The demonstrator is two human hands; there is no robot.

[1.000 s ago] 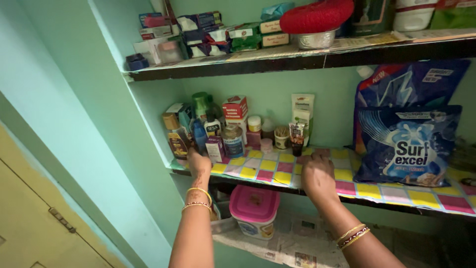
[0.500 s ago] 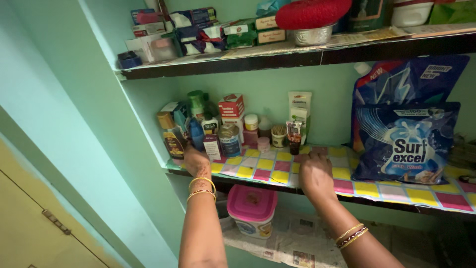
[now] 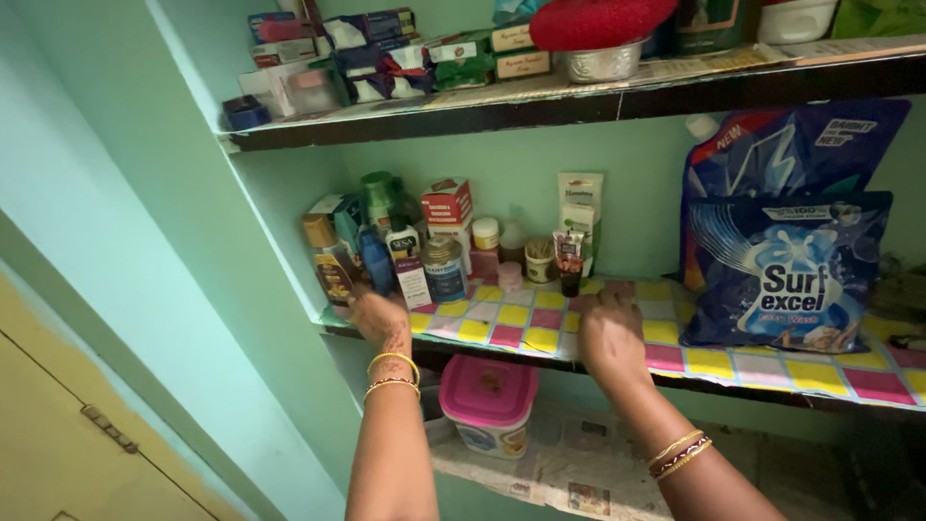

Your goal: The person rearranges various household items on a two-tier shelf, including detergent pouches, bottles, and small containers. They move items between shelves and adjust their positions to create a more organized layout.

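Left hand [image 3: 379, 316] edged leftward, right hand [image 3: 611, 333] unmoved; both flat, empty, on checked liner [image 3: 521, 328]

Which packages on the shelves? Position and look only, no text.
Blue detergent pouch: middle shelf right, leaning on a taller blue pouch.
Red-and-white carton: middle shelf, among bottles.
Tall white-green carton: behind the tubes.
Small green and cream cartons: top shelf.

Small bottles and cartons [image 3: 424, 241] crowd the checkered-lined middle shelf [image 3: 540, 328] at its left end. A large blue plastic detergent pouch [image 3: 786, 270] stands at its right. A pink-lidded plastic tub [image 3: 489, 405] sits on the shelf below.
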